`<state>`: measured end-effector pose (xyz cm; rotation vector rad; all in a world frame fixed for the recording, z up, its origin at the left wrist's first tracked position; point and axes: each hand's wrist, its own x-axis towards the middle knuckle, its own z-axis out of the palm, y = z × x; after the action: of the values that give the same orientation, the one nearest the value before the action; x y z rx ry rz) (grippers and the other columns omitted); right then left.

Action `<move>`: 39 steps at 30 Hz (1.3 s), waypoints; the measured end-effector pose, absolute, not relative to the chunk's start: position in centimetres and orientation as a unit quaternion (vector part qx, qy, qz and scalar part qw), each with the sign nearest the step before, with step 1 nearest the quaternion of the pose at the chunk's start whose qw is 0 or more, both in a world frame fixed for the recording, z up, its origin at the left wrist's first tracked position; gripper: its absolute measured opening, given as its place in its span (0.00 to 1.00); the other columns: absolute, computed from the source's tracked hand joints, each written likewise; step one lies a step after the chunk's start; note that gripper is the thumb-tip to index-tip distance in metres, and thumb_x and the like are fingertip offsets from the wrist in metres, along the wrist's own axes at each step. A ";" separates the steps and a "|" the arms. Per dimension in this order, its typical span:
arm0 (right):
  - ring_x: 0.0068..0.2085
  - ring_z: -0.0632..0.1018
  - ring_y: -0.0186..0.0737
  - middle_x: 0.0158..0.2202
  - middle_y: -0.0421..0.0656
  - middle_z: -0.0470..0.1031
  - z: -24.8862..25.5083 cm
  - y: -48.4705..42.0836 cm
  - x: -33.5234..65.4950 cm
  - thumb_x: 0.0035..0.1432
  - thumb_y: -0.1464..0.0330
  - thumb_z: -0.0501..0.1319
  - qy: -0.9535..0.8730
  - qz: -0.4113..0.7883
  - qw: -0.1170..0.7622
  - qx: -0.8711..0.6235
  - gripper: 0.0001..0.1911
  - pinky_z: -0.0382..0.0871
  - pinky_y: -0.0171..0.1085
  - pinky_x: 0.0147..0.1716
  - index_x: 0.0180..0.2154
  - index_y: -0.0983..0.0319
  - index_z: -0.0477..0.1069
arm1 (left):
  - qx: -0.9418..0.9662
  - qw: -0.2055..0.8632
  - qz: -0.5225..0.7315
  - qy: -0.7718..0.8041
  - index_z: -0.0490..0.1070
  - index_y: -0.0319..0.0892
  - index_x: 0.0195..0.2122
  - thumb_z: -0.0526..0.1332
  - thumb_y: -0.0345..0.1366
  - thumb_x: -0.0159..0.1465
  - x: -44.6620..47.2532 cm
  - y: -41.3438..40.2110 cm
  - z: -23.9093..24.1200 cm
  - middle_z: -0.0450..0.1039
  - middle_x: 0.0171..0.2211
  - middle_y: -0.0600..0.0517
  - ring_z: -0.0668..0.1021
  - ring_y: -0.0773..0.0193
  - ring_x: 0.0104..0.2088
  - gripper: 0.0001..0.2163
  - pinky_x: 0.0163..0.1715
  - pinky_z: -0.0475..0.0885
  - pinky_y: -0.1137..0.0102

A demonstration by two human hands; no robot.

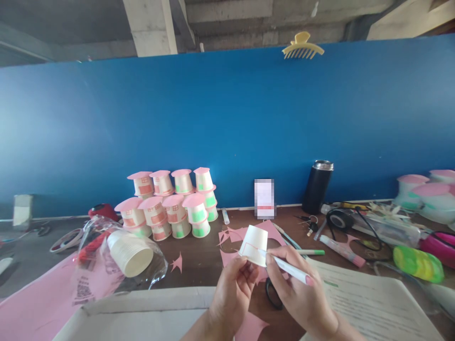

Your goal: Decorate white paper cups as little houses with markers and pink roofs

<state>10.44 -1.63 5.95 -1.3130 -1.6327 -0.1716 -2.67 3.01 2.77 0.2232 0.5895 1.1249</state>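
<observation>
My left hand is closed around the rim of an upturned white paper cup and holds it up over the table. A red line runs across the cup's side. My right hand pinches a white marker pen whose tip touches the cup. Pink paper scraps lie on the brown table just beyond the cup.
Several finished cup houses with pink roofs are stacked at the back left. A bag of stacked paper cups lies left. A black flask, tape roll, glue stick, green pen and printed sheet are right.
</observation>
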 end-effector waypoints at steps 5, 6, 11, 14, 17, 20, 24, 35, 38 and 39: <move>0.27 0.77 0.36 0.26 0.38 0.73 6.2 -1.7 10.4 0.64 0.67 0.56 -0.672 -0.072 0.500 -0.541 0.05 0.67 0.32 0.24 0.34 0.58 0.68 | 0.099 0.801 0.525 0.272 0.73 0.35 0.25 0.61 0.23 0.59 -2.7 3.0 2.8 0.74 0.25 0.49 0.78 0.67 0.28 0.06 0.35 0.77 0.72; 0.27 0.77 0.36 0.26 0.38 0.73 6.2 -1.7 10.4 0.64 0.67 0.55 -0.673 -0.071 0.500 -0.541 0.05 0.67 0.32 0.24 0.34 0.58 0.68 | 0.097 0.801 0.525 0.272 0.73 0.35 0.25 0.61 0.23 0.59 -2.7 2.9 2.8 0.75 0.25 0.49 0.78 0.67 0.28 0.06 0.35 0.78 0.71; 0.26 0.76 0.35 0.25 0.38 0.73 6.1 -1.6 10.4 0.64 0.68 0.56 -0.674 -0.074 0.499 -0.540 0.05 0.67 0.32 0.25 0.35 0.58 0.67 | 0.083 0.798 0.526 0.281 0.73 0.35 0.25 0.60 0.22 0.60 -2.7 2.9 3.2 0.75 0.24 0.49 0.79 0.67 0.28 0.07 0.35 0.78 0.71; 0.27 0.76 0.36 0.27 0.39 0.73 6.0 -1.6 10.5 0.64 0.68 0.56 -0.674 -0.083 0.497 -0.540 0.04 0.67 0.33 0.26 0.35 0.58 0.68 | 0.075 0.796 0.530 0.283 0.72 0.35 0.24 0.60 0.22 0.60 -2.7 3.0 3.3 0.75 0.24 0.49 0.78 0.67 0.27 0.08 0.34 0.78 0.71; 0.29 0.77 0.37 0.28 0.39 0.74 6.0 -1.6 10.5 0.64 0.68 0.56 -0.672 -0.087 0.497 -0.543 0.04 0.67 0.33 0.26 0.35 0.58 0.68 | 0.073 0.796 0.532 0.281 0.72 0.35 0.25 0.60 0.21 0.59 -2.7 3.1 3.4 0.75 0.24 0.49 0.78 0.68 0.27 0.08 0.34 0.78 0.71; 0.29 0.77 0.37 0.27 0.39 0.73 6.0 -1.7 10.5 0.64 0.68 0.56 -0.670 -0.083 0.498 -0.544 0.04 0.67 0.33 0.26 0.35 0.58 0.68 | 0.073 0.797 0.532 0.278 0.72 0.35 0.25 0.60 0.21 0.59 -2.8 3.0 3.5 0.75 0.24 0.49 0.78 0.68 0.27 0.08 0.34 0.78 0.71; 0.28 0.76 0.36 0.27 0.38 0.73 5.9 -1.7 10.5 0.64 0.68 0.56 -0.670 -0.078 0.501 -0.543 0.04 0.66 0.33 0.27 0.35 0.58 0.68 | 0.071 0.797 0.532 0.277 0.72 0.35 0.24 0.60 0.21 0.59 -2.8 3.0 3.6 0.75 0.24 0.49 0.79 0.67 0.27 0.08 0.33 0.79 0.71; 0.27 0.75 0.36 0.26 0.38 0.72 6.2 -1.7 10.4 0.64 0.67 0.56 -0.670 -0.086 0.494 -0.547 0.04 0.65 0.34 0.28 0.34 0.58 0.67 | 0.064 0.797 0.532 0.279 0.72 0.35 0.24 0.59 0.21 0.59 -2.8 3.0 3.6 0.75 0.22 0.49 0.79 0.67 0.25 0.08 0.31 0.79 0.71; 0.27 0.75 0.36 0.26 0.37 0.72 6.2 -1.8 10.3 0.64 0.68 0.56 -0.672 -0.086 0.493 -0.546 0.05 0.65 0.34 0.28 0.34 0.58 0.67 | 0.062 0.797 0.531 0.281 0.72 0.35 0.24 0.59 0.21 0.59 -2.8 3.0 3.5 0.75 0.22 0.48 0.79 0.67 0.25 0.08 0.31 0.78 0.71; 0.27 0.75 0.36 0.26 0.37 0.72 6.2 -1.8 10.4 0.64 0.68 0.56 -0.673 -0.085 0.492 -0.546 0.05 0.65 0.34 0.28 0.34 0.58 0.67 | 0.062 0.797 0.531 0.281 0.72 0.35 0.24 0.59 0.21 0.59 -2.8 3.0 3.5 0.75 0.22 0.48 0.79 0.67 0.25 0.08 0.31 0.79 0.71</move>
<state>10.36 -1.77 6.24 -1.3248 -1.6332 -0.2054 -2.82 3.03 3.51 0.1331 0.6045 1.1408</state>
